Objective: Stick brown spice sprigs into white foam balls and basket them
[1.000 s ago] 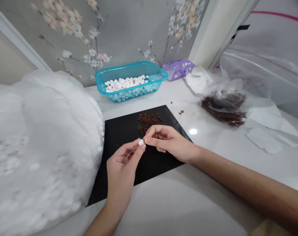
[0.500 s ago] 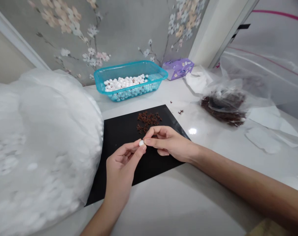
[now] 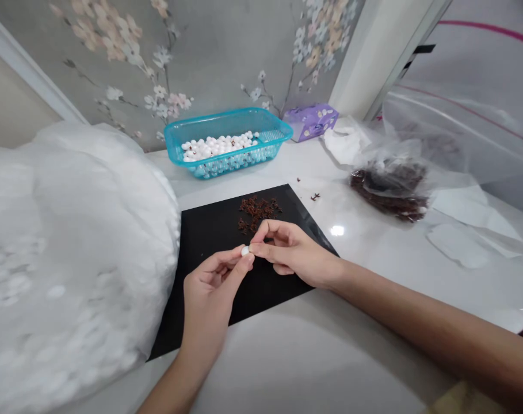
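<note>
And here we are over the black mat (image 3: 205,230), where a white ball (image 3: 244,250) sits up in the air between two sets of fingertips. The left hand (image 3: 209,293) has it, thumb and forefinger nearly closed in a neat pinch. In from the other side comes the right hand (image 3: 296,253), thumb and forefinger tips together, right up against the ball's right side; whether they grip anything small, I can't tell, the fingers hide it.

Which way does the ball point? Its right side faces those right fingertips, its pale front shows to us, but it looks roundish and part-covered, so no long axis can be read.

Just beyond the right hand, brown pieces (image 3: 256,211) lie heaped on the mat, pointing every way.
</note>
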Demonstrator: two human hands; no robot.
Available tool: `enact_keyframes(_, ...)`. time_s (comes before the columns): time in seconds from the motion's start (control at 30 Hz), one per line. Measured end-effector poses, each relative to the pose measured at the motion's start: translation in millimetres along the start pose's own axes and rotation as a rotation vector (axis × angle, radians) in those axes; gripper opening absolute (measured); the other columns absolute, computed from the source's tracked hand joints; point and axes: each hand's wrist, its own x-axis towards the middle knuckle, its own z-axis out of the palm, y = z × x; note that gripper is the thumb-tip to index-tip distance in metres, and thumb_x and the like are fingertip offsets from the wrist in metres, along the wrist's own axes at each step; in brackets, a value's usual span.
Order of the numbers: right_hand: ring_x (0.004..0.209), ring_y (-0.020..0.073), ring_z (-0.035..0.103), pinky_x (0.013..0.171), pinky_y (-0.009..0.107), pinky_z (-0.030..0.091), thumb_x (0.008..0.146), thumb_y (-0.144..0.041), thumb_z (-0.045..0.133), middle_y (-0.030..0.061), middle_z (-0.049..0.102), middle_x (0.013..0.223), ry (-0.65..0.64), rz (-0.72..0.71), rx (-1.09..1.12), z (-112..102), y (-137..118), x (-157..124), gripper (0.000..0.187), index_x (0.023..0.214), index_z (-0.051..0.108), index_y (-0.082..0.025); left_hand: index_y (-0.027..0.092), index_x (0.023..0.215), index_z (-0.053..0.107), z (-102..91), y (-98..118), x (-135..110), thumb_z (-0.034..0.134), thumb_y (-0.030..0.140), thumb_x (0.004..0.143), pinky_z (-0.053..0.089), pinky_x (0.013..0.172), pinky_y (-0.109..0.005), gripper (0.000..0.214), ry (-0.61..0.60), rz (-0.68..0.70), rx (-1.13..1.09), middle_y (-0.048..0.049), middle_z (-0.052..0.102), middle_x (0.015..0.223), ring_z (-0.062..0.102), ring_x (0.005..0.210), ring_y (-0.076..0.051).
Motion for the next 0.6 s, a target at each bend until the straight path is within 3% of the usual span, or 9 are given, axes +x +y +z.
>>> enact_keyframes(0.2, 0.047, 0.0029, 0.037, 0.041, 0.019, 0.031, 0.081, -0.033, 0.058, -0.0048, 0.047, 0.068, 0.089, -0.256, -0.289, 6.6, 0.4, -5.6, 0.017, 0.084, 0.051, -0.018, 0.019, 0.078, 0.072, 1.6, 1.2, 0.0, 0.075, 0.031, 0.065, 0.051, 0.068, -0.017, 0.018, 0.052, -0.021, 0.007, 0.0004, 0.07, 0.074, 0.062, 0.068, -0.009)
enact_keyframes(0.4, 0.052, 0.0048, 0.041, 0.047, 0.021, 0.038, 0.078, -0.026, 0.06, 0.0012, 0.053, 0.084, 0.129, -0.579, -0.734, 3.9, 3.8, -8.9, 0.02, 0.095, 0.054, -0.019, 0.018, 0.067, 0.069, 0.1, 1.2, -0.5, 0.071, 0.036, 0.069, 0.049, 0.063, -0.017, 0.018, 0.017, -0.016, 0.026, 0.0004, 0.066, 0.065, 0.059, 0.065, -0.009)
enact_keyframes(0.6, 0.054, 0.0069, 0.045, 0.046, 0.021, 0.04, 0.083, -0.028, 0.056, 0.0017, 0.054, 0.08, 0.118, -0.714, -0.865, -0.6, 9.8, -6.7, 0.013, 0.092, 0.055, -0.019, 0.018, 0.067, 0.069, 0.1, 0.6, 1.1, 0.07, 0.035, 0.07, 0.048, 0.064, -0.015, 0.018, -0.004, 0.008, 0.04, 0.0008, 0.066, 0.066, 0.058, 0.066, -0.008)
